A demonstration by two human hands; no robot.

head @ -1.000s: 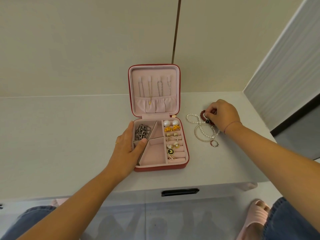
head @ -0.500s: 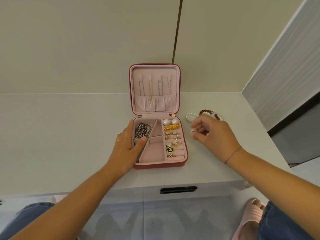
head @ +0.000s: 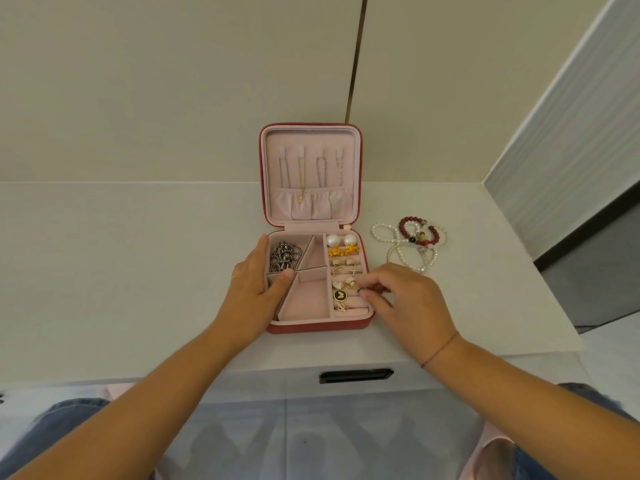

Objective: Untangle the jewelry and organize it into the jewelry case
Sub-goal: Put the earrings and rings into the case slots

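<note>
A red jewelry case [head: 318, 327] with pink lining lies open on the white desk, its lid [head: 358, 168] upright with thin chains hung inside. My left hand [head: 254, 285] rests flat on the case's left edge, thumb on the divider beside a silver chain [head: 285, 259]. My right hand [head: 408, 299] pinches a small ring [head: 361, 289] over the ring rolls on the case's right side, next to several earrings [head: 343, 251]. A tangle of pearl and red bead bracelets [head: 414, 245] lies on the desk to the right of the case.
The desk top [head: 138, 271] ends at a front edge with a black drawer handle [head: 356, 375] below. A wall stands behind the case and a grey panel [head: 571, 133] closes the right side. My knees and a pink slipper show under the desk.
My right hand left the bracelet pile with a small ring and moved left and toward me to the case's ring rolls. My left hand stayed on the case.
</note>
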